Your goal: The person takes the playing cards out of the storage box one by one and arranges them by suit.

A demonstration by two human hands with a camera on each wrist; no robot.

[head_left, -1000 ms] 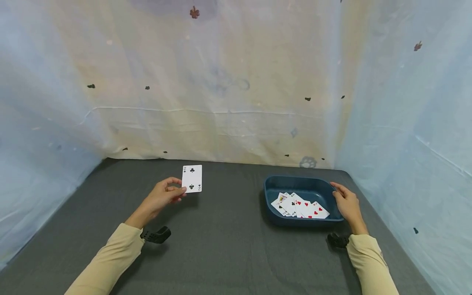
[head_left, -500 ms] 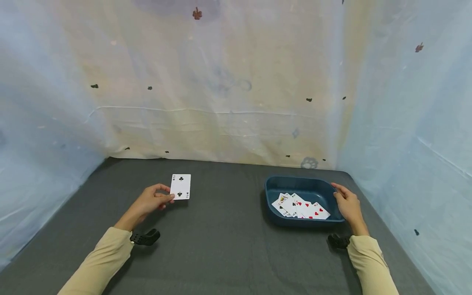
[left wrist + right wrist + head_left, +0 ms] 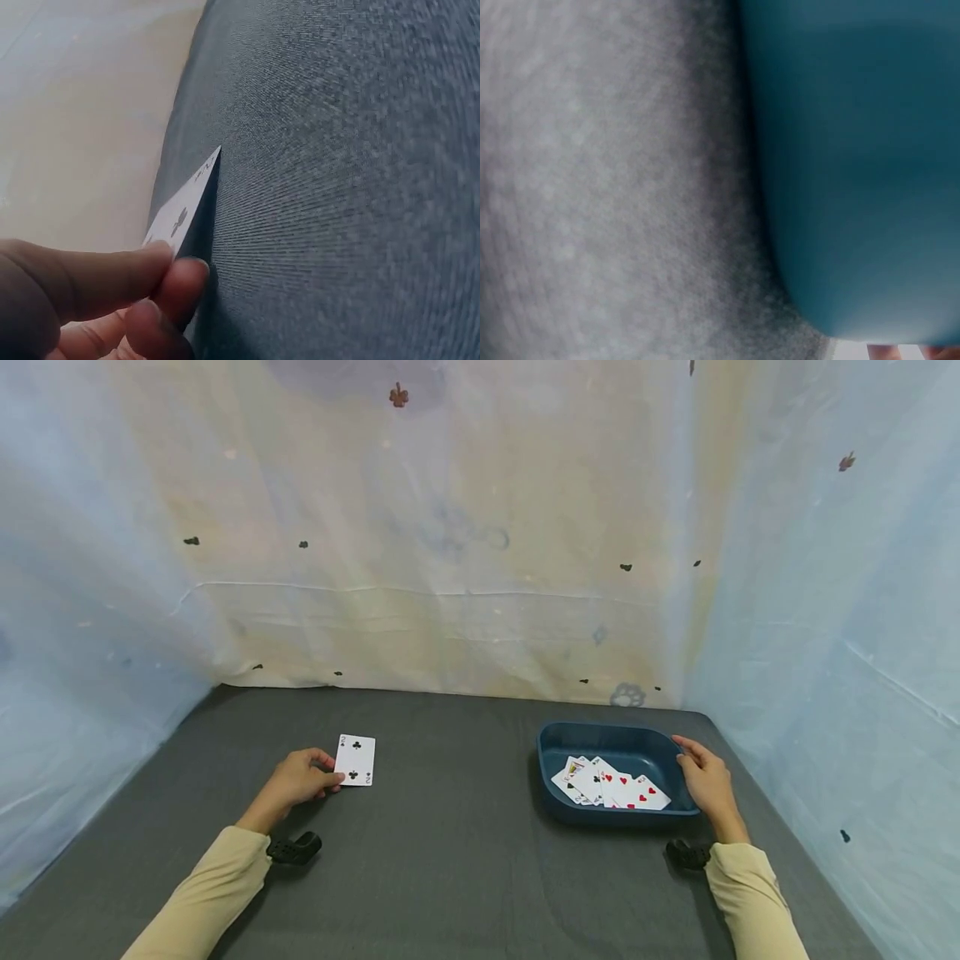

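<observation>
My left hand (image 3: 298, 779) pinches a playing card, the two of clubs (image 3: 356, 761), by its near left corner, thumb on top and fingers beneath. In the left wrist view the card (image 3: 184, 210) slants edge-on, its far corner close over the dark cloth. At the right, a dark blue plastic bin (image 3: 555, 737) holds several face-up, overlapping playing cards (image 3: 611, 785), hearts and black suits among them. My right hand (image 3: 707, 781) grips the bin's right rim. The right wrist view shows the bin's outer wall (image 3: 862, 187) up close, with fingertips just visible at the bottom edge.
A dark grey cloth (image 3: 442, 843) covers the table. Pale patterned sheets (image 3: 450, 527) hang behind it and along both sides. The bin stands toward the table's right edge.
My left hand has moved left and toward me with the two of clubs, lowering it toward the cloth. The right hand and the bin have stayed in place.
</observation>
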